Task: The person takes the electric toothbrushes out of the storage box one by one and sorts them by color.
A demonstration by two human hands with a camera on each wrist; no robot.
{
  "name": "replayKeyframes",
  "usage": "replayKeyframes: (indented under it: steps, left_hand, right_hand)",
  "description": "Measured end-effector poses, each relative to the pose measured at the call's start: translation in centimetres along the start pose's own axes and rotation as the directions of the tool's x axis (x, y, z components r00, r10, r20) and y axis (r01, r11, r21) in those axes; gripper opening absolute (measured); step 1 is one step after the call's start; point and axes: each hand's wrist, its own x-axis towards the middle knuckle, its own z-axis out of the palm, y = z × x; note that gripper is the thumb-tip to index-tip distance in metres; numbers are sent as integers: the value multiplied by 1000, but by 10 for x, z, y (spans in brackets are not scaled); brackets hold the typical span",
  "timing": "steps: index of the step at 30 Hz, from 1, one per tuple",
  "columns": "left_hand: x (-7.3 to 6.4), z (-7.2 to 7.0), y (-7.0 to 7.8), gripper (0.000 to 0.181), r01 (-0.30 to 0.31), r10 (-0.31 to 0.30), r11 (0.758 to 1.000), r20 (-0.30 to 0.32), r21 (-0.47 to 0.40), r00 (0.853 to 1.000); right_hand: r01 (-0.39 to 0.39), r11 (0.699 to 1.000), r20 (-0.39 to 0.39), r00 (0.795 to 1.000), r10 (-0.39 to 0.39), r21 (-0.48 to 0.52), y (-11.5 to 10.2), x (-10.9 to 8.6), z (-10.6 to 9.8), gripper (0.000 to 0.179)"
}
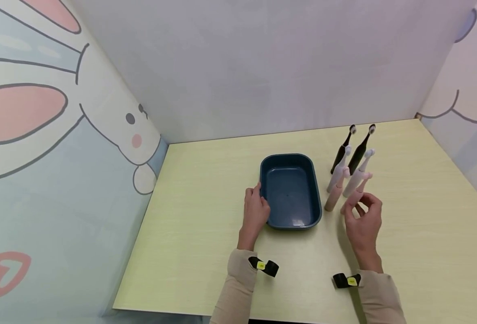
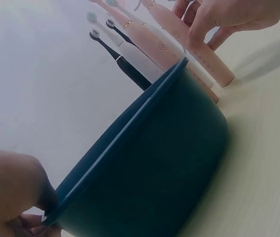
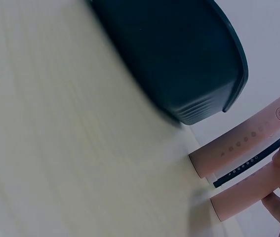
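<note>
A dark blue rectangular plastic tub (image 1: 290, 195) stands on the table with nothing in it. My left hand (image 1: 256, 211) grips its left rim, thumb and fingers pinching the edge (image 2: 48, 213). To the tub's right, electric toothbrushes stand upright in two columns. My right hand (image 1: 364, 225) pinches the handle of the front right pink toothbrush (image 1: 355, 197), whose base is close to the tabletop in the right wrist view. The other pink toothbrush (image 1: 334, 198) stands just left of it. Behind them are two white toothbrushes (image 1: 336, 178) (image 1: 353, 183) and two black toothbrushes (image 1: 339, 158) (image 1: 358, 156).
The pale wooden table (image 1: 197, 216) meets a grey wall (image 1: 262, 81) at the back. Painted cartoon walls (image 1: 112, 216) rise at the left and right. A black strap with a small device (image 1: 268, 267) is on each wrist.
</note>
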Motion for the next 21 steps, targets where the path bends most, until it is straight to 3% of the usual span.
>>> replayKeyframes:
  steps: [21]
  left_hand:
    - [-2, -1, 1, 49, 13, -13, 1000, 4, 2, 1000]
  right_hand:
    - [12, 1000, -1, 1000, -12, -25, 1, -1, -1, 44]
